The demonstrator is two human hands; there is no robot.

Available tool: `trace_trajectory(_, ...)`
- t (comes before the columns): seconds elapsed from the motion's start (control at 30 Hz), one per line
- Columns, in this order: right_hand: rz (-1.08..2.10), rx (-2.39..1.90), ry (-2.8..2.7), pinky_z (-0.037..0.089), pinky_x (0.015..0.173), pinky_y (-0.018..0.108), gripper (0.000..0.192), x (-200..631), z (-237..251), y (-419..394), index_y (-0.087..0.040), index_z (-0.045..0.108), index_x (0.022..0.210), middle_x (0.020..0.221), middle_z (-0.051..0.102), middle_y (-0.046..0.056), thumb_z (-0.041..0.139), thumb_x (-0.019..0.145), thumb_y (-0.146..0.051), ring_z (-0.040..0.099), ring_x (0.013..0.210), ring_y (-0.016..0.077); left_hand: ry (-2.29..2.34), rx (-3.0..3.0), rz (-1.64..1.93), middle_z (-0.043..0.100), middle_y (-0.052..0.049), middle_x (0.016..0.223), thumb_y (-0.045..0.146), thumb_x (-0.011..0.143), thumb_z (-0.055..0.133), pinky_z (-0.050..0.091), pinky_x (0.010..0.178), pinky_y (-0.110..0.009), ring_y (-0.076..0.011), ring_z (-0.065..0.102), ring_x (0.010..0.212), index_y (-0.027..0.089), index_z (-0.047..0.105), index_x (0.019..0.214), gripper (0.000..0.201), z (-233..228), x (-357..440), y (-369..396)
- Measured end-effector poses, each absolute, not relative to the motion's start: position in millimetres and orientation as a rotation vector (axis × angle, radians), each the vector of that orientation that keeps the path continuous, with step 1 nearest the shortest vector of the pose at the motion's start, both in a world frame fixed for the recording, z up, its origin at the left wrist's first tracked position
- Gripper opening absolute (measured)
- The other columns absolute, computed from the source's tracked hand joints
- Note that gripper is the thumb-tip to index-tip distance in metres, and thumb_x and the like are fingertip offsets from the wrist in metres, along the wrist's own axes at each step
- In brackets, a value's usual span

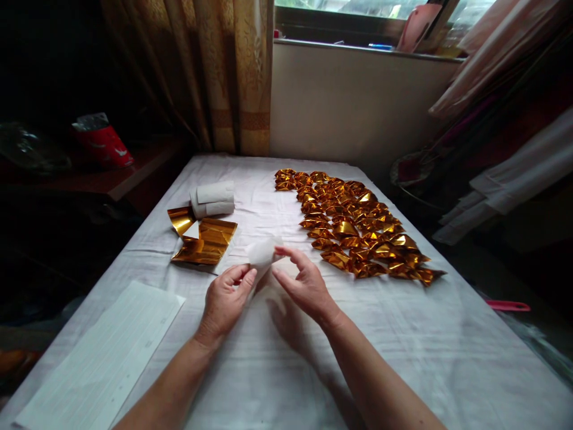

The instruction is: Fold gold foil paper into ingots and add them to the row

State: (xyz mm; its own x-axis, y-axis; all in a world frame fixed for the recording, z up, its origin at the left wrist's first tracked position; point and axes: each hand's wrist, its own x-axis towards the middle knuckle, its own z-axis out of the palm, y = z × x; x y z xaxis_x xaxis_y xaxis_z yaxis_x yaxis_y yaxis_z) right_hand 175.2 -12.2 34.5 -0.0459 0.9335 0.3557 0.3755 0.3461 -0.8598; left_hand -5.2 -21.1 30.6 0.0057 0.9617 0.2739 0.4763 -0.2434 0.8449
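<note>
White cloth covered the table [403, 358], which stood under a window with a patterned curtain [224, 77] to its left. Both hands worked at the middle of the table. The left hand [224, 301] pinched the lower edge of a white sheet [264, 254] between thumb and fingers, and the right hand [307, 286] pinched the same sheet from the other side, its fingers curled over the top. The sheet was curled, lifted just above the cloth between the 2 hands. Just beyond the left hand lay gold foil sheets [203, 242], loose and partly curled, with a white roll [213, 199] behind them. To the right of the hands a wide spread of folded gold pieces [358, 227] ran in rows toward the far edge. Near the left corner lay a lined paper [102, 358]. A red bag [102, 143] stood on a dark side shelf.
</note>
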Motion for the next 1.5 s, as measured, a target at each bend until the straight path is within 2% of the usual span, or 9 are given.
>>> trace_trajectory(0.13, 0.699, -1.369, -1.492, 0.053, 0.073, 0.032, 0.07, 189.4, 28.8, -2.3, -0.023, 0.05, 0.137, 0.128, 0.063, 0.011, 0.071, 0.07, -0.026, 0.064, 0.102, 0.0227, 1.457, 1.624, 1.196, 0.077, -0.004, 0.084, 0.044, 0.083, 0.059, 0.053, 0.067, -0.025, -0.018, 0.069, 0.073, 0.017, 0.074, 0.093, 0.032, 28.9, -13.4, -16.0)
trace_trajectory(0.33, 0.685, -1.194, -1.681, 0.052, 0.073, 0.031, 0.016, 204.1, 30.9, 0.3, -0.023, 0.073, 0.09, 0.085, 0.074, 0.003, 0.063, 0.078, -0.021, 0.066, 0.079, 0.0175, 1.436, 1.747, 1.243, 0.074, -0.005, 0.089, 0.038, 0.086, 0.059, 0.052, 0.068, -0.024, -0.0176, 0.067, 0.079, 0.019, 0.074, 0.093, 0.026, 31.4, -21.6, -14.3)
trace_trajectory(0.47, 0.377, -1.081, -1.873, 0.051, 0.08, 0.034, 0.021, 207.2, 36.4, -3.5, -0.025, 0.072, 0.087, 0.089, 0.075, 0.003, 0.059, 0.079, -0.012, 0.066, 0.084, 0.0186, 1.418, 1.895, 1.326, 0.07, -0.005, 0.09, 0.03, 0.086, 0.06, 0.052, 0.076, -0.024, -0.0164, 0.066, 0.085, 0.022, 0.074, 0.088, 0.017, 33.9, -21.6, -15.5)
trace_trajectory(0.57, 0.241, -1.103, -1.94, 0.051, 0.079, 0.034, 0.022, 209.3, 34.2, -5.6, -0.025, 0.072, 0.089, 0.092, 0.075, 0.003, 0.058, 0.079, -0.011, 0.066, 0.085, 0.0191, 1.393, 1.838, 1.3, 0.069, -0.004, 0.09, 0.033, 0.086, 0.06, 0.051, 0.062, -0.02, -0.0113, 0.061, 0.066, 0.021, 0.074, 0.088, 0.018, 31.4, -18.2, -16.4)
trace_trajectory(0.67, 0.186, -1.153, -1.984, 0.051, 0.081, 0.035, 0.019, 211.8, 28.4, -7.0, -0.025, 0.073, 0.089, 0.092, 0.075, 0.003, 0.06, 0.08, -0.014, 0.065, 0.085, 0.0194, 1.302, 1.688, 1.233, 0.07, -0.008, 0.106, 0.04, 0.087, 0.06, 0.048, 0.048, -0.019, -0.0069, 0.055, 0.052, 0.018, 0.072, 0.094, 0.026, 27.8, -12.9, -17.5)
trace_trajectory(0.9, 0.122, -1.237, -2.015, 0.051, 0.084, 0.037, 0.021, 215.1, 23.6, -8.8, -0.028, 0.076, 0.092, 0.095, 0.075, 0.004, 0.056, 0.09, -0.021, 0.064, 0.087, 0.0203, 1.095, 1.917, 1.279, 0.075, -0.006, 0.094, 0.024, 0.088, 0.059, 0.056, 0.088, -0.031, -0.0179, 0.07, 0.093, 0.021, 0.072, 0.088, 0.014, 27.2, -7.2, -19.0)
trace_trajectory(1.07, -0.013, -1.221, -2.11, 0.048, 0.086, 0.036, 0.029, 218.9, 20.9, -15.6, -0.025, 0.072, 0.107, 0.104, 0.073, 0.006, 0.05, 0.092, -0.016, 0.061, 0.095, 0.0214, 1.07, 2.101, 1.246, 0.075, -0.005, 0.098, 0.016, 0.089, 0.057, 0.056, 0.09, -0.031, -0.0165, 0.069, 0.095, 0.022, 0.07, 0.094, 0.015, 18.5, -7.4, -17.8)
trace_trajectory(1.23, -0.099, -1.215, -2.284, 0.046, 0.08, 0.035, 0.023, 225.4, 9.7, -25.5, -0.025, 0.073, 0.1, 0.102, 0.073, 0.005, 0.052, 0.094, -0.019, 0.059, 0.092, 0.0214, 1.065, 2.245, 1.098, 0.074, -0.004, 0.098, 0.012, 0.089, 0.053, 0.056, 0.086, -0.029, -0.0158, 0.07, 0.091, 0.021, 0.068, 0.096, 0.019, 11.7, -8.3, -20.2)
trace_trajectory(1.5, 0.056, -1.274, -2.41, 0.046, 0.085, 0.039, 0.034, 225.6, 11.3, -40.1, -0.023, 0.066, 0.116, 0.115, 0.07, 0.009, 0.06, 0.084, -0.017, 0.059, 0.102, 0.0256, 1.2, 2.455, 0.785, 0.074, -0.002, 0.092, 0.01, 0.083, 0.06, 0.051, 0.082, -0.034, -0.0192, 0.066, 0.089, 0.023, 0.069, 0.091, 0.017, 19.4, -8.2, -27.2)
